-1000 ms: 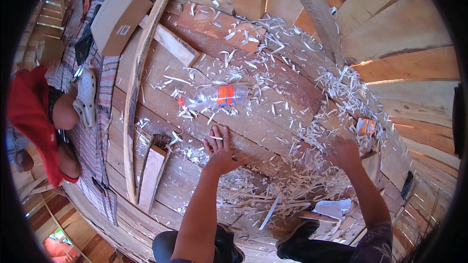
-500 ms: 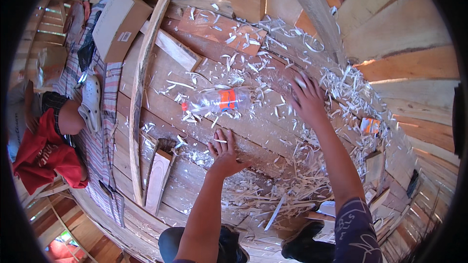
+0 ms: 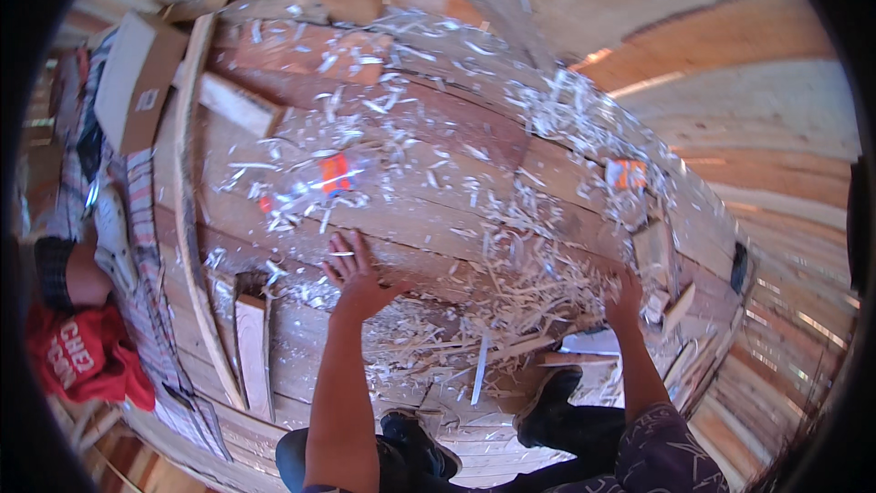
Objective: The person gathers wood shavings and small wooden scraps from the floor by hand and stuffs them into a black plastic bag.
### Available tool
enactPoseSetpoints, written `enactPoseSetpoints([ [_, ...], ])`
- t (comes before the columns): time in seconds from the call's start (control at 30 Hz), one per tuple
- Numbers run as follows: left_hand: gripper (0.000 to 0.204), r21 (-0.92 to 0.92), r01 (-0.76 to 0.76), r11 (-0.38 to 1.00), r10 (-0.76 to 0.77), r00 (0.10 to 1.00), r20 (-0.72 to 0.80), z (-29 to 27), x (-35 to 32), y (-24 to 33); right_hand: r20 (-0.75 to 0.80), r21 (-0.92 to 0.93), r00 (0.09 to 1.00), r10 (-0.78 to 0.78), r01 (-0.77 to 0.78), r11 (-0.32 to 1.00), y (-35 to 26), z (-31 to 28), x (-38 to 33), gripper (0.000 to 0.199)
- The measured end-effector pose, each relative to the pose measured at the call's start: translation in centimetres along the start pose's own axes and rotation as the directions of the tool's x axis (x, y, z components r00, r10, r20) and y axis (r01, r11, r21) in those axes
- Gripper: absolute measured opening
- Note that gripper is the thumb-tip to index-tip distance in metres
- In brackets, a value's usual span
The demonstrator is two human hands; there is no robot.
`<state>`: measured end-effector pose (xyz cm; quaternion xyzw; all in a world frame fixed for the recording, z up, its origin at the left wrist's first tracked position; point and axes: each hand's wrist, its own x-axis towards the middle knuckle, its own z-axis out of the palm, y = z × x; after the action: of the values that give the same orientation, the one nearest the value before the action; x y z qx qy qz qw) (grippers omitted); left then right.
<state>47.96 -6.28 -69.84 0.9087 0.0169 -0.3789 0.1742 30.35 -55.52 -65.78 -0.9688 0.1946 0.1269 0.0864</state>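
My left hand is open, palm down on the plank floor, fingers spread, with a thin pale shaving lying across them. My right hand is at its 3 o'clock, down at the edge of the wood shavings; its fingers look bent, but they blur, and I cannot tell whether they grip anything. The shavings lie thickest between my two hands, and more are scattered toward 12 and 1 o'clock.

From my left hand, a clear plastic bottle with an orange label lies on its side at 11 o'clock, near but not touching. A long pale strip lies at 4 o'clock, and a wooden block at 8. From my right hand, an orange-and-white packet sits at 12 o'clock and a flat white piece at 7, close by.

At the view's 10 o'clock stands a cardboard box; at 8, red cloth shows beside another person's bent knee.
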Motion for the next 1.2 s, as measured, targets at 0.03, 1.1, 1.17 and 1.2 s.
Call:
enactPoseSetpoints([
  [0.03, 0.142, 0.005, -0.002, 1.0, 0.002, 1.0, -0.012, 0.1, 0.1, -0.5, -0.074, 0.02, 0.997, 0.021, -0.02, 1.0, -2.1, 0.4, 0.8, 0.062],
  [1.1, 0.119, 0.241, 0.032, 0.97, 0.036, 0.962, -0.272, 3.9, 4.5, -4.1, -0.236, 0.742, 0.305, 0.923, -0.557, 0.373, -1.5, 6.6, -19.7, 0.061],
  [1.17, 0.118, 0.253, 0.047, 0.966, 0.023, 0.964, -0.263, 3.7, 4.5, -4.3, -0.141, 0.744, 0.17, 0.975, -0.632, 0.218, 0.3, 7.1, -18.7, 0.071],
  [1.2, 0.118, 0.258, 0.045, 0.965, 0.025, 0.965, -0.26, 3.4, 4.6, -4.3, -0.097, 0.739, 0.103, 0.99, -0.658, 0.141, 1.2, 6.9, -17.8, 0.076],
])
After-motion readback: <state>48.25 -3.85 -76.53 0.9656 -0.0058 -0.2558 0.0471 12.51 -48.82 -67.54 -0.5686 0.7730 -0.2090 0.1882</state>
